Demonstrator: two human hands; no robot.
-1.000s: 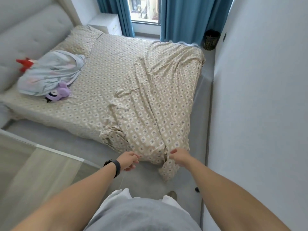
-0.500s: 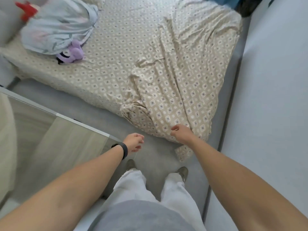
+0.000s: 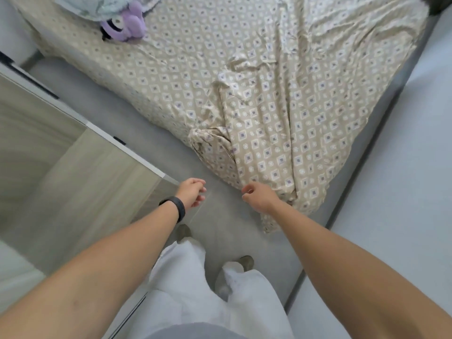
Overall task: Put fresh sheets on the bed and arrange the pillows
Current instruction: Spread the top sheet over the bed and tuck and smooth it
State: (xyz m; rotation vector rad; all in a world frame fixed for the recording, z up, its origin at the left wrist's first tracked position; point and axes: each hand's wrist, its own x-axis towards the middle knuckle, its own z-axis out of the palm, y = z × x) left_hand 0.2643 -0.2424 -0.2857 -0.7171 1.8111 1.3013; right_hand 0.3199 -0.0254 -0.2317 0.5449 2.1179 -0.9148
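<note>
A beige diamond-patterned sheet (image 3: 281,113) covers the mattress, and its loose, rumpled part drapes over the near corner of the bed down to the floor. My right hand (image 3: 259,198) is at the hanging edge of this sheet, fingers curled, pinching the hem where a long fold runs down to it. Apart from the sheet, my left hand (image 3: 192,193), with a black wristband, hovers over the grey floor. Its fingers are loosely curled and hold nothing. No pillow shows in this view.
A purple plush toy (image 3: 127,23) and a pale blue cloth (image 3: 102,3) lie on the bed's far left. A wood-and-glass wardrobe door (image 3: 73,162) stands at the left, a white wall (image 3: 403,179) at the right. My feet stand on the narrow grey floor (image 3: 151,133).
The view has tilted down and closer to the bed's corner. My right hand slid down the sheet to its hanging edge. My left hand came off the sheet and hangs free.
</note>
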